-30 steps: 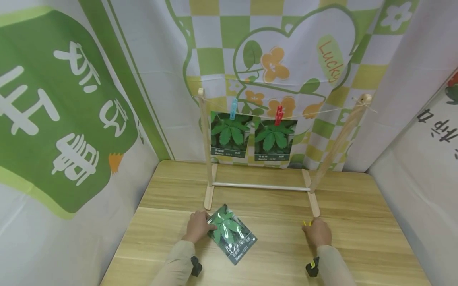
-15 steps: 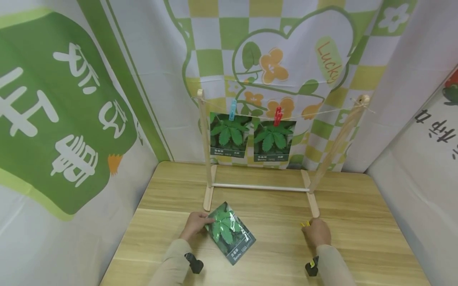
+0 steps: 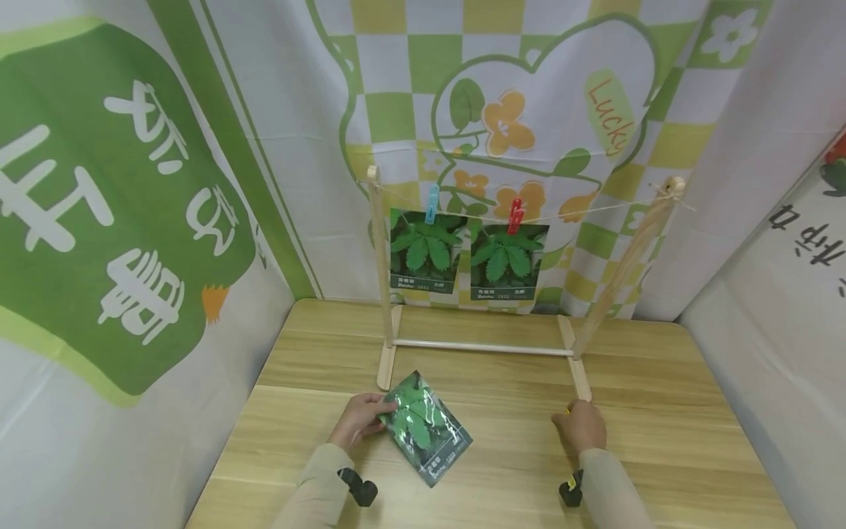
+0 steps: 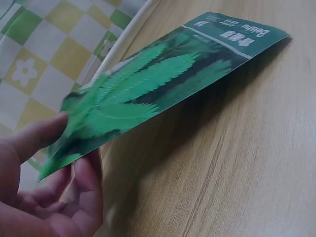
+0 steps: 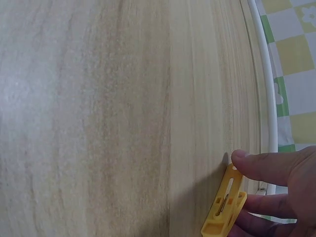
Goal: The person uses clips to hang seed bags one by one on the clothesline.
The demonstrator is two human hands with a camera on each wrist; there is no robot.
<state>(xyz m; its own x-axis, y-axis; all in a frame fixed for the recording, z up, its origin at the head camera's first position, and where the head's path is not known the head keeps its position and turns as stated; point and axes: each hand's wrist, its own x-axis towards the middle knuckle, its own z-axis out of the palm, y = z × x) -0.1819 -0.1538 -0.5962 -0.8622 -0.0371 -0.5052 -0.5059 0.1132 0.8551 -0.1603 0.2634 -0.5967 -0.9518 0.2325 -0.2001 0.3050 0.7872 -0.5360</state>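
My left hand (image 3: 360,419) pinches one corner of a glossy leaf-printed packet (image 3: 426,433), thumb on top and fingers beneath. In the left wrist view, the packet (image 4: 163,79) slants just over the wood, its shadow below. A yellow clothespin (image 5: 224,205) is between the thumb and fingers of my right hand (image 3: 581,426), low over the table near the stand's right foot. From the head only a sliver of that clothespin shows. On the string, a blue clothespin (image 3: 432,204) and a red clothespin (image 3: 515,214) hold up two similar packets, a left packet (image 3: 426,253) and a right packet (image 3: 505,263).
The wooden stand has a left post (image 3: 381,257), a leaning right post (image 3: 624,272) and a white crossbar (image 3: 482,347) low between them. Behind the table (image 3: 502,485) hangs a checkered cloth (image 3: 383,114). More printed cloth encloses both sides.
The packet's near-hand corner has come up slightly, and my left fingers have moved under it. My right hand has turned a little, hiding most of the yellow clothespin from the head view.
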